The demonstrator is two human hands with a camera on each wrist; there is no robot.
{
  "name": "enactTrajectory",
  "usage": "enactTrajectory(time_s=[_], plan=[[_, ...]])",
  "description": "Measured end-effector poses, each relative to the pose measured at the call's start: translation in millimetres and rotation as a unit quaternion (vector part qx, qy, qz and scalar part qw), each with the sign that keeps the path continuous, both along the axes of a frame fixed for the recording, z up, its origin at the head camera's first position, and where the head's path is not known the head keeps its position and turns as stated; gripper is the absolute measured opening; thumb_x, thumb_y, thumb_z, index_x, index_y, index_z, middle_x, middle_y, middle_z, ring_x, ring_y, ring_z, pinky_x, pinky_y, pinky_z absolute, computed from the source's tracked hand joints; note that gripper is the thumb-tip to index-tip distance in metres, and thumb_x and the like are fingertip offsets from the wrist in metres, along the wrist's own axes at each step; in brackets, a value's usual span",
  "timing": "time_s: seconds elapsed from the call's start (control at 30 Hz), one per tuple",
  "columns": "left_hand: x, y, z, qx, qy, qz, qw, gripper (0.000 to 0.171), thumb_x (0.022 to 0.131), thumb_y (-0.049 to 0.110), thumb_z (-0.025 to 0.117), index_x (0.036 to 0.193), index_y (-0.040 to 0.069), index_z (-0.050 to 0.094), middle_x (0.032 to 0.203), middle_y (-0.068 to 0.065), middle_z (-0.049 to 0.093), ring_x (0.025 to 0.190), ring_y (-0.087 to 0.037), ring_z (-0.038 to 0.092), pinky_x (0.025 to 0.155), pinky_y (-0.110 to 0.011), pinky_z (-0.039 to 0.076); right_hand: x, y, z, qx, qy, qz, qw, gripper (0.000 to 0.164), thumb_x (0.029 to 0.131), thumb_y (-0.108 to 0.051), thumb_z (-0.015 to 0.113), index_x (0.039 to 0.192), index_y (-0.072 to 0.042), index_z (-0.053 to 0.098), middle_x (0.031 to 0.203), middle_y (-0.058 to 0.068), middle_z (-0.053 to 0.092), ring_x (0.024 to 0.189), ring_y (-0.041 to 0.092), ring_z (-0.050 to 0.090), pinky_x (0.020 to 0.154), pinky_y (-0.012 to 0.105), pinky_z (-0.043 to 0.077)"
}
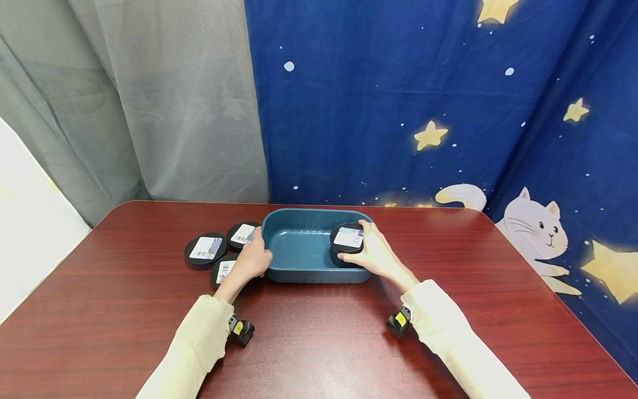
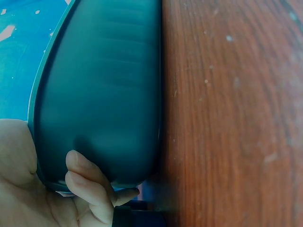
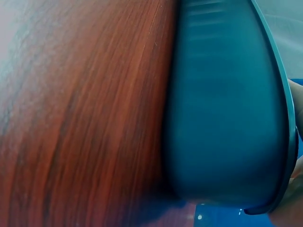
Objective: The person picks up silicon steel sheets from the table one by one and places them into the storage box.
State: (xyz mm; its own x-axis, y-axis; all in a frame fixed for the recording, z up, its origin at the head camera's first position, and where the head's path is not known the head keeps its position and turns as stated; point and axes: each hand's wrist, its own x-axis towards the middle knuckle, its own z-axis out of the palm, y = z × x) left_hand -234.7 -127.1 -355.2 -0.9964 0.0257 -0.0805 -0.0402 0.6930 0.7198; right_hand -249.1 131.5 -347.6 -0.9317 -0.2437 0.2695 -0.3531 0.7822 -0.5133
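A teal rectangular bin [image 1: 294,246] stands on the table. At its left end, my left hand [image 1: 253,259] grips the rim; the left wrist view has the thumb at the rim and curled fingers [image 2: 87,187] against the outer wall. Inside the bin's right end, my right hand [image 1: 375,252] holds a black round container [image 1: 348,238] with a white label, thumb in front and fingers behind. Another dark round edge shows directly below that container. From the right wrist, the bin's outer wall [image 3: 227,109] hides most of the hand.
Left of the bin lie more black round labelled containers: one farthest left [image 1: 205,249], one behind [image 1: 242,235] and one in front [image 1: 222,270], partly covered by my left hand. The reddish wooden table [image 1: 319,332] reaches back to grey and blue curtains [image 1: 349,111].
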Motion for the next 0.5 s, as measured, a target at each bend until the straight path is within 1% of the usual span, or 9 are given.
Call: enactTrajectory(time_s=[0.17,0.33,0.5], plan=[[0.6,0.3,-0.2,0.002,0.001,-0.002,1.0,0.064,0.081,0.001,0.033,0.139,-0.004,0.005,0.052,-0.008,0.047,0.038,-0.013,0.046,0.043,-0.025,0.04,0.3,-1.0,0.3,0.011,0.009,0.002,1.0,0.088,0.064,-0.034,0.076,0.126,0.012,0.034,0.119,0.027,0.044,0.103,0.036,0.05,0.088,0.043,0.041],[0.7,0.3,-0.7,0.006,0.007,-0.004,0.9999,0.063,0.081,0.001,0.033,0.138,-0.004,0.006,0.052,-0.008,0.047,0.037,-0.013,0.045,0.042,-0.025,0.039,-0.5,-2.6,-1.0,0.019,0.014,-0.006,1.0,0.088,0.063,-0.034,0.077,0.125,0.012,0.035,0.117,0.027,0.045,0.102,0.035,0.051,0.087,0.041,0.042],[1.3,0.6,-0.3,0.004,0.009,-0.005,0.9999,0.064,0.081,0.001,0.033,0.138,-0.005,0.006,0.052,-0.008,0.047,0.037,-0.013,0.046,0.042,-0.025,0.039,0.1,-4.2,-0.6,0.029,0.016,-0.012,0.999,0.087,0.063,-0.034,0.077,0.124,0.013,0.035,0.115,0.027,0.046,0.104,0.036,0.046,0.089,0.042,0.039]])
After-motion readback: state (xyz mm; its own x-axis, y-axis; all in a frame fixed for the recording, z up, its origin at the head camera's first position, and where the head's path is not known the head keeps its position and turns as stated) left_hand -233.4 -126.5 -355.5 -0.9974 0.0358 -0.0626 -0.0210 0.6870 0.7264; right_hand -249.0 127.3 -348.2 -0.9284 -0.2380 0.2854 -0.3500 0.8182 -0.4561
